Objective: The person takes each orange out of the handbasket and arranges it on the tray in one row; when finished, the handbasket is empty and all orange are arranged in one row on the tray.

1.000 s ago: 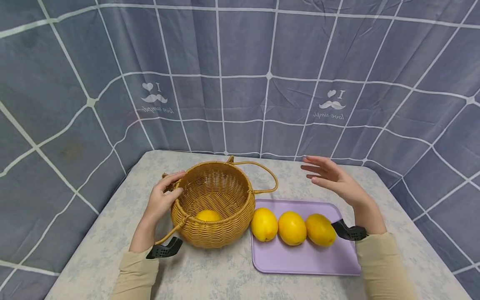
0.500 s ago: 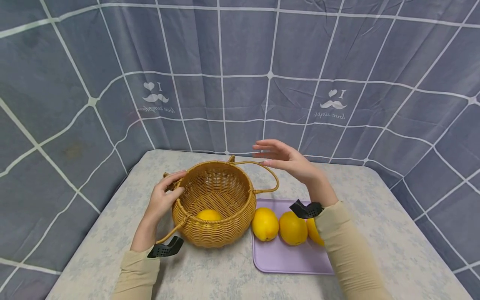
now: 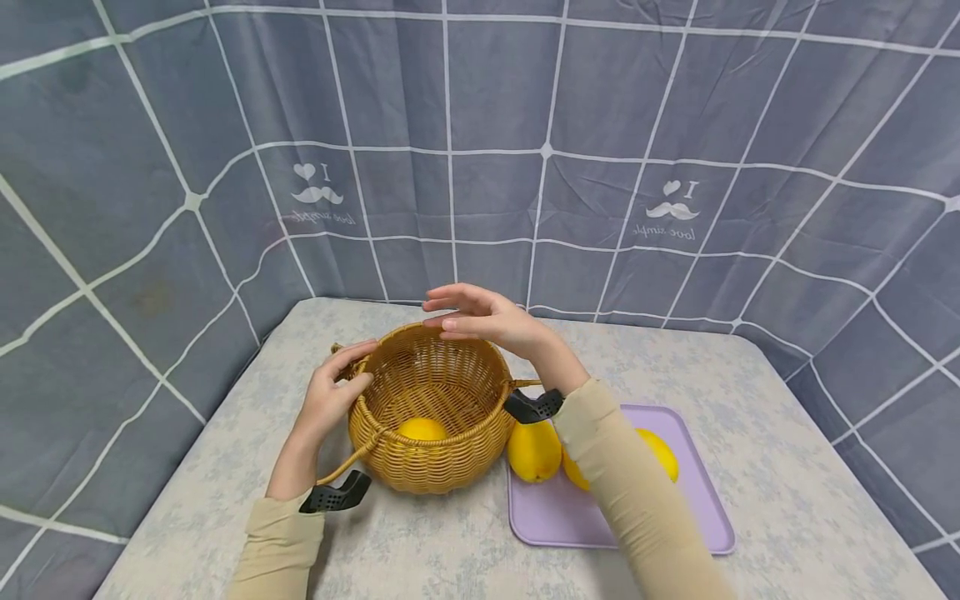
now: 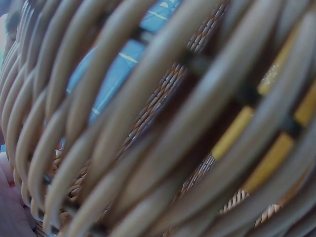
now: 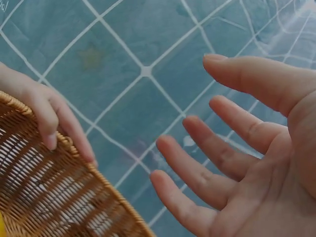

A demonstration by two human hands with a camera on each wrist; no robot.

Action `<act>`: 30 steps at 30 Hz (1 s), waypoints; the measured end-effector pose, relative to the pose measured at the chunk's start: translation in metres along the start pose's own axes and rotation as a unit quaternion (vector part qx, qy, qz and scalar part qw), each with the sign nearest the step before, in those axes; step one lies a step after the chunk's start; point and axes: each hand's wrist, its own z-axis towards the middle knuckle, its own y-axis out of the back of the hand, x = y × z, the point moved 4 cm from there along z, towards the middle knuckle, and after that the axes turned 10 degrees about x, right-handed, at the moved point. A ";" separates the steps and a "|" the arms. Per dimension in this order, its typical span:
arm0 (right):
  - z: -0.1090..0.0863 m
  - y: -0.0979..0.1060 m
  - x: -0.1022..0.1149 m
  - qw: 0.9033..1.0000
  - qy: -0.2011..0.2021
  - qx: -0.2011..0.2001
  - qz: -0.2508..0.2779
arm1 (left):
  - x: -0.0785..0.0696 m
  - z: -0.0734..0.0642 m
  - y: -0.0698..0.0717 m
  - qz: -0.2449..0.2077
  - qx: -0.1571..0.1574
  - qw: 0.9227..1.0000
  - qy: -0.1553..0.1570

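Note:
A round wicker basket (image 3: 435, 471) stands left of centre with a yellow oval fruit (image 3: 422, 429) inside. My left hand (image 3: 324, 404) grips its left rim, thumb at the inner edge and fingers over the rim. My right hand (image 3: 487, 323) hovers over the back right of the basket, its fingers spread and holding nothing. In the right wrist view the right palm (image 5: 252, 173) faces the camera, apart from the rim. Woven strands (image 4: 217, 94) fill the left wrist view, with yellow fruit showing through the gaps.
A lilac tray (image 3: 555, 523) sits right of the basket. Yellow fruits (image 3: 534, 454) lie on it in a row, partly hidden by my right sleeve (image 3: 630, 483). One basket handle (image 3: 347, 467) droops to the front left. A checked curtain (image 3: 495, 200) hangs behind the table (image 3: 420, 542).
My right hand has moved left, from above the tray's far side to over the basket. My left hand stays on the rim. The fruits and basket have not moved.

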 end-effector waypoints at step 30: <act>0.030 -0.029 -0.081 0.969 -0.180 0.162 -0.055 | 0.000 0.000 -0.001 0.004 0.006 1.000 -0.001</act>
